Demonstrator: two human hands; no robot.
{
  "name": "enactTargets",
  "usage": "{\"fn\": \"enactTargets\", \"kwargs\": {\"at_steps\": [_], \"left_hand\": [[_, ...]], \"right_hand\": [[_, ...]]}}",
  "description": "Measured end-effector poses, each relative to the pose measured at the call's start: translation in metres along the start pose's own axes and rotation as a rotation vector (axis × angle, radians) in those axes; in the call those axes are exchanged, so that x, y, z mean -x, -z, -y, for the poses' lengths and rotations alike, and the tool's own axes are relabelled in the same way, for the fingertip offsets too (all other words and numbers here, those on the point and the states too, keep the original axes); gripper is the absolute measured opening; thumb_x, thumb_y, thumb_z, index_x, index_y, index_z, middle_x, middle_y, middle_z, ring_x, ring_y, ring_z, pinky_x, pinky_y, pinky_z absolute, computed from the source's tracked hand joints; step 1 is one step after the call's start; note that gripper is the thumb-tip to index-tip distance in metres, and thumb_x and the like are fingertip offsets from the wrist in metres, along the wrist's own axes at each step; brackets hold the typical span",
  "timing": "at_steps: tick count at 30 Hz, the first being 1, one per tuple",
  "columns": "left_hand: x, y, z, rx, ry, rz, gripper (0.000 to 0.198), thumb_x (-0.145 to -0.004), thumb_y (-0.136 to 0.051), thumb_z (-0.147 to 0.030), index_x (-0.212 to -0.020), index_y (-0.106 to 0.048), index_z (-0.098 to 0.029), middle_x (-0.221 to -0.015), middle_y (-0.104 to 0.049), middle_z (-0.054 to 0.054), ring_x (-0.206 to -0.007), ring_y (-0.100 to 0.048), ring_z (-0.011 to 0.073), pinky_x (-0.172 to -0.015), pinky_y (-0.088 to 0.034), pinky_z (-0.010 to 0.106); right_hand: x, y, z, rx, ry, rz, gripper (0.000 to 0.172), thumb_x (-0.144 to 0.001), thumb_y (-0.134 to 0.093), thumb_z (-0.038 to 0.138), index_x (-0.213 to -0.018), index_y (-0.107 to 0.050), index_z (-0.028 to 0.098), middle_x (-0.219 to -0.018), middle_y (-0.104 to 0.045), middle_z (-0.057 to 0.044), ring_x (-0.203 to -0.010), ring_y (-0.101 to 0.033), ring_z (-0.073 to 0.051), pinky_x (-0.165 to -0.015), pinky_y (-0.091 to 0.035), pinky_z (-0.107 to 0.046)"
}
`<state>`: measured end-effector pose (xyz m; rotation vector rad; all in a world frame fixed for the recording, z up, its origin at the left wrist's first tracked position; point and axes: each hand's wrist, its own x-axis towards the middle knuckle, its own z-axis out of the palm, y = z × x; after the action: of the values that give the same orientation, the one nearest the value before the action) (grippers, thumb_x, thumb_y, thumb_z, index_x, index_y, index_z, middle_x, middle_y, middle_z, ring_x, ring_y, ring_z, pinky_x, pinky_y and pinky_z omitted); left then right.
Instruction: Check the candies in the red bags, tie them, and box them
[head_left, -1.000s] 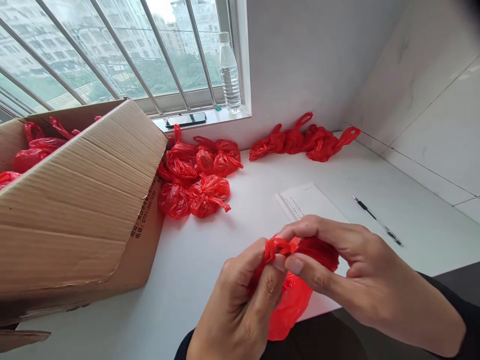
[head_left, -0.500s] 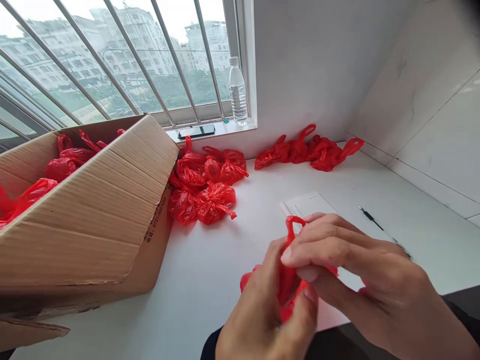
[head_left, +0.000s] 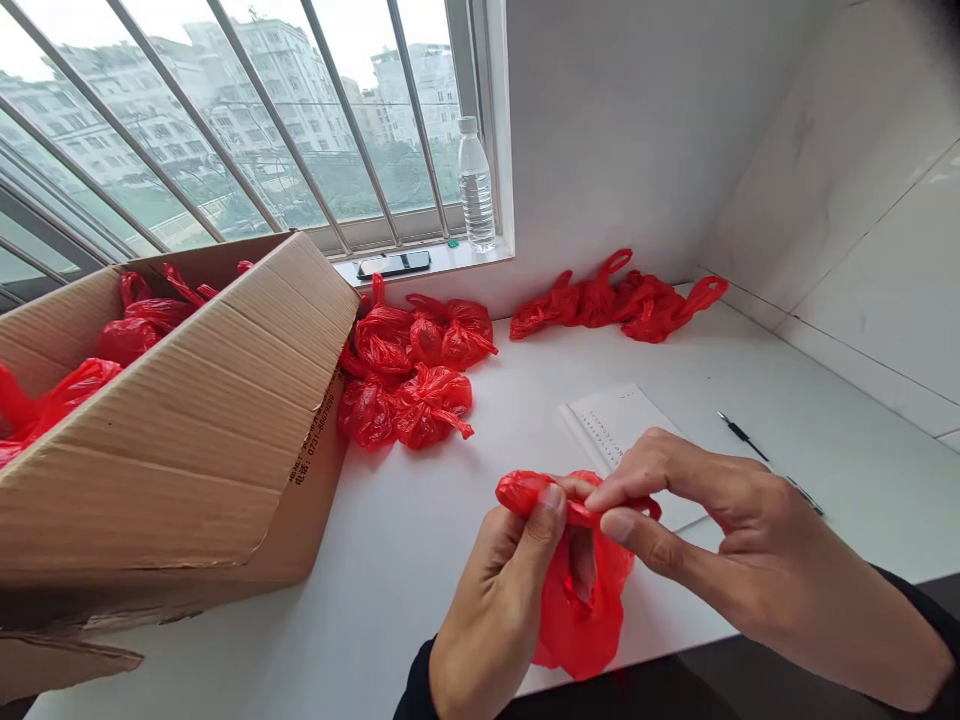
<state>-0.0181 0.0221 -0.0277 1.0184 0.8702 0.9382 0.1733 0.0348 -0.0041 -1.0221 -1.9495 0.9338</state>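
Observation:
A thin red plastic bag (head_left: 585,625) hangs from my two hands at the table's front edge. My left hand (head_left: 506,590) pinches its gathered top between thumb and fingers, with a red loop bulging out at the left. Fingertips and thumb of my right hand (head_left: 697,520) close on the twisted handle, a short end sticking out beyond them. Below the hands there is a gap in the bag, and part of a finger shows through. What the bag contains, if anything, cannot be made out. Behind my right hand lies a white notebook (head_left: 619,415), partly covered.
A cardboard box (head_left: 217,420) with red bags inside stands at the left. Tied red bags (head_left: 427,400) lie beside it, and more flattened red bags (head_left: 600,300) lie along the wall. A pen (head_left: 739,432) is at the right. On the sill are a phone (head_left: 394,264) and a water bottle (head_left: 475,190).
My hands have moved slightly apart, and the bag now hangs lower and more in view. The upright loop has been turned down sideways between the fingers. More of the notebook shows.

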Motion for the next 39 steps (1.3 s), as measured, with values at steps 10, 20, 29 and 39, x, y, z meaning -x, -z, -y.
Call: {"fn": "enactTargets", "kwargs": {"at_steps": [10, 20, 29, 39], "left_hand": [[0.005, -0.004, -0.011, -0.369, -0.127, 0.081, 0.018, -0.074, -0.063, -0.001, -0.081, -0.066, -0.018, -0.084, -0.066, 0.002, -0.075, -0.057, 0.0148, -0.069, -0.045, 0.025], [-0.007, 0.009, 0.028, -0.945, -0.689, -0.142, 0.047, -0.090, -0.043, 0.005, -0.118, -0.066, -0.025, -0.107, -0.066, 0.006, -0.091, -0.066, 0.0143, -0.077, -0.051, 0.023], [-0.001, 0.024, 0.034, -1.016, -0.664, -0.113, 0.064, -0.096, -0.048, -0.005, -0.152, -0.042, -0.036, -0.145, -0.050, 0.007, -0.131, -0.050, 0.0218, -0.105, -0.046, 0.035], [0.027, 0.064, 0.059, -0.933, -0.423, -0.590, 0.033, -0.103, -0.049, -0.027, -0.130, -0.066, -0.032, -0.120, -0.060, 0.006, -0.109, -0.058, 0.0217, -0.092, -0.047, 0.035]], "right_hand": [[-0.014, -0.009, -0.021, -0.193, -0.132, 0.168, 0.037, -0.107, -0.034, 0.050, -0.126, -0.058, 0.029, -0.100, -0.069, -0.001, -0.089, -0.064, -0.016, -0.086, -0.049, -0.032], [-0.024, -0.010, -0.043, -0.287, -0.149, 0.389, 0.032, -0.106, -0.041, 0.036, -0.127, -0.061, 0.021, -0.104, -0.069, -0.004, -0.092, -0.063, -0.017, -0.083, -0.050, -0.031], [-0.026, -0.006, -0.045, -0.239, -0.211, 0.207, 0.024, -0.102, -0.052, 0.041, -0.104, -0.062, 0.020, -0.107, -0.068, -0.005, -0.096, -0.064, -0.018, -0.081, -0.051, -0.029], [0.008, 0.014, -0.077, 0.143, -0.389, 0.087, 0.030, -0.103, -0.043, 0.046, -0.090, -0.058, 0.024, -0.083, -0.061, 0.000, -0.075, -0.057, -0.017, -0.058, -0.038, -0.028]]}}
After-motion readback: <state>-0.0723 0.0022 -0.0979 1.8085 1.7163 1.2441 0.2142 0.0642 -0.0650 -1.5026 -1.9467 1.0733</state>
